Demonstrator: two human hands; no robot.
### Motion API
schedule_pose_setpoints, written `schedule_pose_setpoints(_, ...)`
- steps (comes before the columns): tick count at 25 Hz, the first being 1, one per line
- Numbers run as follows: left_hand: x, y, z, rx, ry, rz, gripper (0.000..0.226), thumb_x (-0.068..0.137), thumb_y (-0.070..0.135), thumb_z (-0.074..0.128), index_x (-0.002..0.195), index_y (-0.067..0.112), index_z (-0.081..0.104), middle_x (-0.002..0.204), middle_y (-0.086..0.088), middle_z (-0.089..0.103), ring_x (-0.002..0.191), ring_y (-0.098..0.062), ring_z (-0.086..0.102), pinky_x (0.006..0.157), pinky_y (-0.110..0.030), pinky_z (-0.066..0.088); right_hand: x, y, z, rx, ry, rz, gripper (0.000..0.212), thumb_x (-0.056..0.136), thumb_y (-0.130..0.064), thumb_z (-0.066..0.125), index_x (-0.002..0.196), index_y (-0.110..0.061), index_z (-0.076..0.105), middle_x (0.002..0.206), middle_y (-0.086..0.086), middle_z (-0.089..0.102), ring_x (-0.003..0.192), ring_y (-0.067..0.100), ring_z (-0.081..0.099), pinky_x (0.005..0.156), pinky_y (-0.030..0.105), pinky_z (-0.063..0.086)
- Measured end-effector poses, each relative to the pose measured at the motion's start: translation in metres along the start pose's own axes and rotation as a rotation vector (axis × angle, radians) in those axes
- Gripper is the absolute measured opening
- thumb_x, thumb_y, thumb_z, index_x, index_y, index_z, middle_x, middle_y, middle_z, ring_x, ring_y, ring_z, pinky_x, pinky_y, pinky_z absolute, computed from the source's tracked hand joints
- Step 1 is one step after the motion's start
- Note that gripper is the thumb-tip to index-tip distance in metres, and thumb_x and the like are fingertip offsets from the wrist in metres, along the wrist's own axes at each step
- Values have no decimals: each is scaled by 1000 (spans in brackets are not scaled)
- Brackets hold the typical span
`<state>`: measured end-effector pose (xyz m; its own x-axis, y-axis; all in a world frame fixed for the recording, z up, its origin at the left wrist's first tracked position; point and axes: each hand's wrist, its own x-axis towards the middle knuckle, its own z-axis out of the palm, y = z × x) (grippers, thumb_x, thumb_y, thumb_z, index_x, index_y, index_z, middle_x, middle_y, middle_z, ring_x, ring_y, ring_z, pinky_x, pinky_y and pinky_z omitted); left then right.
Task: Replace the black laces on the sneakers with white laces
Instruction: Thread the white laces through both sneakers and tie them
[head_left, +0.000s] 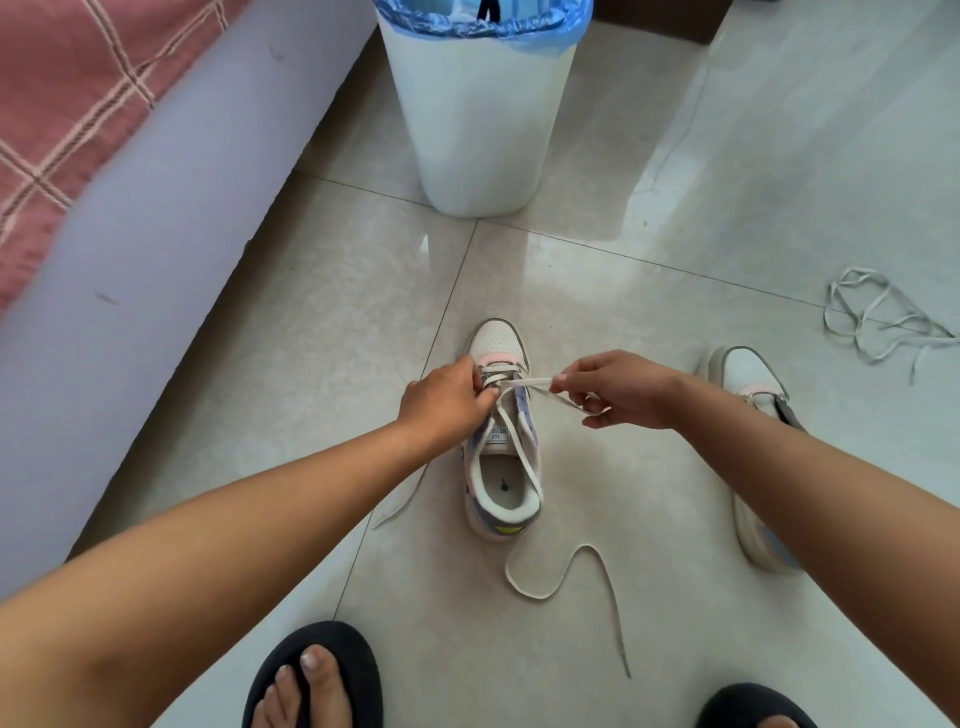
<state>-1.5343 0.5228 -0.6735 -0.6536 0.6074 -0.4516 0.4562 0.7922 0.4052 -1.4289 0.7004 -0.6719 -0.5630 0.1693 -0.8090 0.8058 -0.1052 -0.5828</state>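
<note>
Two hands at sneaker (503, 431), right fingers (563, 383) pinching white lace (524, 383)

Glossy smooth floor tiles (649, 519), flat woven cloth lace (566, 571), matt white plastic bin (483, 130).

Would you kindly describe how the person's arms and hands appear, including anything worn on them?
Both forearms are bare to the frame edge, with no sleeves in view. The left hand and right hand carry no gloves, and no rings, watch or bracelets are visible. Nails on the hands are too small to judge.
</note>
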Motion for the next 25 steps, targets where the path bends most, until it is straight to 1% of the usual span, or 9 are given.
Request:
schedule_pose_setpoints(3, 3, 5, 1, -81, -3, -85, 23, 88, 38, 55, 97, 18, 49, 96, -1, 61, 91, -24, 57, 72, -32, 40, 0, 1, 1, -87, -30, 11, 13, 93, -15, 56, 85, -11, 65, 70, 1, 55, 63, 13, 49, 68, 28, 46)
schedule_pose_setpoints(5, 5, 8, 0, -111, -15, -127, 22, 86, 34, 56, 98, 17, 49, 97, -2, 62, 92, -24, 58, 71, -32, 41, 1, 5, -2, 29, -37, 9, 16, 94, -12, 54, 82, -10, 65, 79, 0, 62, 76, 12, 53, 74, 29, 45)
schedule_pose_setpoints(7, 4, 11, 0, -84, -15, -120, 21, 87, 31, 53, 101, 15, 50, 101, -3, 61, 94, -25, 57, 72, -32, 40, 1, 9, -8, 258, -6, 4, 17, 95, -10, 52, 84, -9, 65, 81, -2, 66, 82, 11, 52, 76, 30, 44)
schedule_pose_setpoints(10, 0, 13, 2, 17, 8, -51, 19, 90, 27, 48, 105, 14, 50, 106, -5, 61, 97, -26, 56, 76, -33, 38, -1, 14, -18, 521, -2, 11, 21, 96, -10, 47, 86, -10, 65, 77, -5, 65, 78, 10, 50, 76, 30, 45)
schedule_pose_setpoints(15, -1, 13, 5, 50, 30, -21, 18, 93, 27, 44, 104, 14, 51, 108, -5, 60, 99, -26, 55, 79, -34, 37, -4, 18, -10, 586, -69, -27, 20, 98, -13, 43, 90, -15, 62, 72, -4, 55, 72, 10, 49, 77, 31, 43)
schedule_pose_setpoints(17, -1, 12, 6, 55, 24, -20, 19, 93, 27, 44, 104, 14, 51, 107, -5, 60, 98, -26, 54, 78, -34, 37, -5, 12, -10, 667, -68, -46, 21, 97, -21, 45, 83, -19, 60, 67, -7, 57, 76, 10, 51, 83, 35, 42)
schedule_pose_setpoints(19, 0, 11, 6, 57, 25, -19, 20, 94, 28, 44, 106, 14, 51, 109, -5, 60, 100, -27, 55, 79, -34, 37, -4, 5, -14, 772, -20, -57, 31, 94, -33, 48, 66, -21, 55, 70, -6, 59, 80, 13, 53, 90, 39, 41)
schedule_pose_setpoints(22, -2, 9, 8, 226, 56, 85, 23, 98, 32, 42, 110, 14, 49, 110, -6, 62, 102, -27, 58, 84, -36, 37, -2, 2, -12, 863, 61, -58, 45, 94, -38, 48, 53, -21, 50, 69, -4, 55, 79, 15, 51, 85, 36, 43)
schedule_pose_setpoints(25, -7, 9, 11, 396, 50, 178, 35, 99, 45, 36, 114, 14, 46, 105, -5, 66, 99, -26, 61, 86, -37, 34, -1, 2, -8, 915, 92, -50, 43, 95, -41, 46, 56, -21, 44, 60, -4, 49, 71, 15, 49, 80, 34, 42)
